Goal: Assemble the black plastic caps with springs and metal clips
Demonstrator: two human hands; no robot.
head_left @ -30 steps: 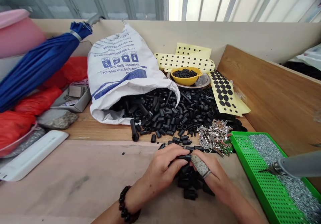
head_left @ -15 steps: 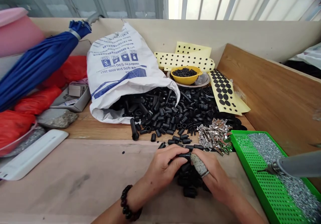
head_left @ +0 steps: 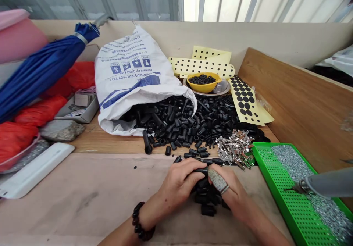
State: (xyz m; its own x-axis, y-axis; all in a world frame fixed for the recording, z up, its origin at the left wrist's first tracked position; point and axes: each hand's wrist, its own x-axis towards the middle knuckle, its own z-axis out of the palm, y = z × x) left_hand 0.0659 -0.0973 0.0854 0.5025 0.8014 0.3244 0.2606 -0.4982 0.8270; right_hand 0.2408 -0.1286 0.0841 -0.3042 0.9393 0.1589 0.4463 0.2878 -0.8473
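Observation:
My left hand (head_left: 179,181) and my right hand (head_left: 230,192) meet low in the middle of the table, both closed on one small black plastic tube (head_left: 202,171) held between their fingertips. A grey speckled finger cot covers my right index finger. Under the hands lies a small heap of black plastic parts (head_left: 207,200). A dark bead bracelet sits on my left wrist. Just beyond the hands lie loose black tubes and a pile of shiny metal clips (head_left: 235,149).
A white sack (head_left: 129,77) spills black tubes (head_left: 187,121) across the table. Behind are a yellow bowl (head_left: 203,83) of black bits and yellow sticker sheets (head_left: 245,100). A green perforated tray (head_left: 292,194) of screws and a grey power screwdriver (head_left: 325,183) are at right. A blue umbrella (head_left: 41,69), red bags and a white bar lie at left.
Both hands stay together on the black tube and have shifted only very slightly. Nothing else has moved.

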